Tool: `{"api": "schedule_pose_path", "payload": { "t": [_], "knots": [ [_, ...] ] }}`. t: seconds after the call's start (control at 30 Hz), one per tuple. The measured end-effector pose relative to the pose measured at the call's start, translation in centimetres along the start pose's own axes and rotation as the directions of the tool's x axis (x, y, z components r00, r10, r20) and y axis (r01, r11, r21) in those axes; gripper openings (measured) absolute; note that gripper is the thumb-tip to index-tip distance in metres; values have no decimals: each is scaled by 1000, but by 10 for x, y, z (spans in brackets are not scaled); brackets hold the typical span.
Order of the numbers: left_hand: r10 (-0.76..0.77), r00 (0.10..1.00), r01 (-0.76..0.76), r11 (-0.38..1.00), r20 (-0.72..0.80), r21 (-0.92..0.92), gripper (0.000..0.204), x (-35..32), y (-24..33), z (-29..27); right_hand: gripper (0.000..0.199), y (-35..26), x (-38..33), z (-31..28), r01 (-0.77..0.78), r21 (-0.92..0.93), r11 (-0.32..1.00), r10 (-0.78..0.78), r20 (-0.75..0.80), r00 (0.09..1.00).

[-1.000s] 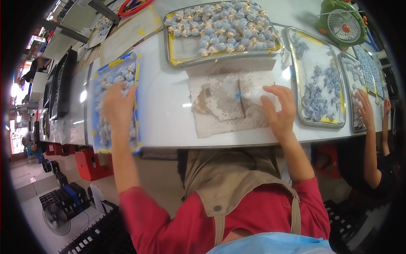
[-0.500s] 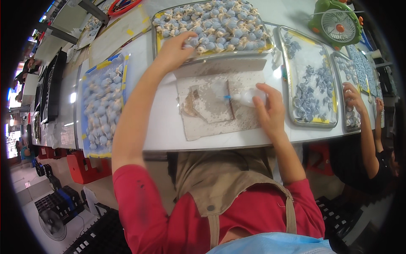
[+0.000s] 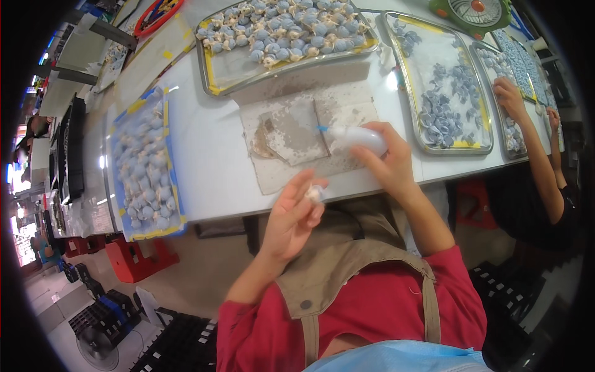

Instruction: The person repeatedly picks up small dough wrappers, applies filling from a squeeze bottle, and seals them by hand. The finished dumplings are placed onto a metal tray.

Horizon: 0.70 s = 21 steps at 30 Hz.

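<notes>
My left hand (image 3: 290,217) is near the table's front edge, its fingertips closed on a small pale-and-blue figure piece (image 3: 314,194), slightly blurred. In my right hand (image 3: 395,162) is a white squeeze bottle (image 3: 365,140), lying nearly level with its blue nozzle tip pointing left. The nozzle is over a stained cardboard sheet (image 3: 266,177) on the white table. Behind the cardboard is a metal-rimmed tray (image 3: 238,67) heaped with similar blue-and-cream pieces.
A blue-edged tray (image 3: 170,130) of pieces under clear film lies to the left. On the right, another tray (image 3: 434,53) holds loose blue-grey parts. A green fan (image 3: 477,11) stands at the back right. Another person's hand (image 3: 511,99) works beyond the right tray. Red stools (image 3: 139,257) stand below.
My left hand has come from the big tray back toward me with a figure piece. My right hand still holds the bottle over the cardboard. The whole view has shifted somewhat.
</notes>
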<state>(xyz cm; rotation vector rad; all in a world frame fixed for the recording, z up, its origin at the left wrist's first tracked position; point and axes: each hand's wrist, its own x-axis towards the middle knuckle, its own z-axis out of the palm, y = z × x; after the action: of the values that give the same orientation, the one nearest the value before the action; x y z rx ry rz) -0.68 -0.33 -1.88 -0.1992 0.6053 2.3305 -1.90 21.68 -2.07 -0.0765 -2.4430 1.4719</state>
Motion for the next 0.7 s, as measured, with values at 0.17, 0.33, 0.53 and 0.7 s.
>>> {"api": "schedule_pose_path", "payload": {
  "t": [0.17, 0.33, 0.53, 0.7],
  "knots": [
    [-19, 991, 47, 977, -133, 209, 44, -1, -8, 2, 29, -22, -31, -21, -54, 217, 975, 60, -23, 998],
    [117, 974, -15, 889, -196, 457, 36, -3, -16, 14, 31, -27, -51, -36, 47, 247, 968, -30, -69, 997],
    [212, 972, -126, 833, -101, 539, 33, -8, -20, 16, 31, -39, -52, -42, 168, 61, 984, -166, -34, 986],
    [214, 973, -131, 818, -85, 560, 34, -9, -20, 16, 34, -47, -51, -39, 176, 15, 984, -176, -11, 984]
  ]
}}
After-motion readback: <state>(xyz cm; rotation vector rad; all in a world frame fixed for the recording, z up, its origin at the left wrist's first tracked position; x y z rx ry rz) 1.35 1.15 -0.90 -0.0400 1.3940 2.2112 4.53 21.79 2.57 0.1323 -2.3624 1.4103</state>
